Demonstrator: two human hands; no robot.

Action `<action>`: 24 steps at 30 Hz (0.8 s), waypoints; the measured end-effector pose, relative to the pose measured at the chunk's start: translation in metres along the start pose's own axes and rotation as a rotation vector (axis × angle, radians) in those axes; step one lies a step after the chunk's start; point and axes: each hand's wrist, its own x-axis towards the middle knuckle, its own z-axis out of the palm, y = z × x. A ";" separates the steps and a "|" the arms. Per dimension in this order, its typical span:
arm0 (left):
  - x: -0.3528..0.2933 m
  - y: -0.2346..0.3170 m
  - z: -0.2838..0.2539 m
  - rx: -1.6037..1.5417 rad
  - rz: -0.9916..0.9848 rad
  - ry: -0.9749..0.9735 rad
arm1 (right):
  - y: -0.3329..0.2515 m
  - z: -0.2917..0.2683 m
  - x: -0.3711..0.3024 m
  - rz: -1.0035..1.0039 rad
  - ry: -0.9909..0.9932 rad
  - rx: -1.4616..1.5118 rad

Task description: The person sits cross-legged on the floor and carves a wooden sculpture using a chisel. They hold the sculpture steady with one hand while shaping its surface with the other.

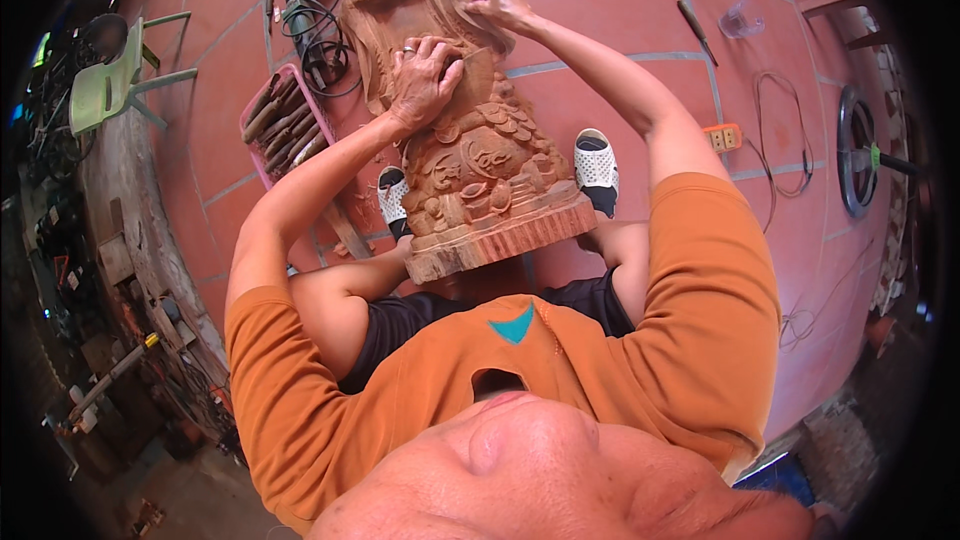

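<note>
A large brown wood carving (pixel 478 145) lies between my legs, its flat base nearest me. Draped folds and rounded, scale-like shapes cover its surface. My left hand (pixel 426 82) rests on the middle of the carving, fingers bent a little over the wood and a ring on one finger. Farther off, my right hand (pixel 500 4) is at the carving's right edge, thumb and fingers pinched together. Whatever that pinch may hold is too small to make out.
Left of the carving, a pink basket (pixel 262 166) holds several wood-handled tools, with a corded power tool (pixel 322 58) beyond it. To the right lie a slim tool (pixel 697 32), a clear cup (pixel 741 20) and an orange power strip (pixel 722 138). A green chair (pixel 106 83) stands far left.
</note>
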 end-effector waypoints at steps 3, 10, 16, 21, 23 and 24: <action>-0.002 0.000 -0.002 0.004 -0.012 -0.011 | 0.002 -0.002 -0.023 -0.029 0.008 0.053; 0.002 0.002 0.003 -0.019 0.010 0.030 | -0.012 0.018 -0.001 0.017 0.256 0.056; 0.002 -0.004 0.004 -0.010 0.019 0.052 | -0.019 0.016 0.010 0.028 0.228 -0.031; -0.001 -0.005 0.004 -0.007 0.019 0.057 | 0.001 -0.002 -0.040 0.013 0.033 0.019; -0.001 -0.005 0.005 -0.011 0.011 0.049 | 0.008 -0.002 -0.058 0.000 0.058 0.105; -0.001 -0.005 0.005 -0.006 0.012 0.055 | 0.009 0.002 -0.059 -0.028 0.084 0.147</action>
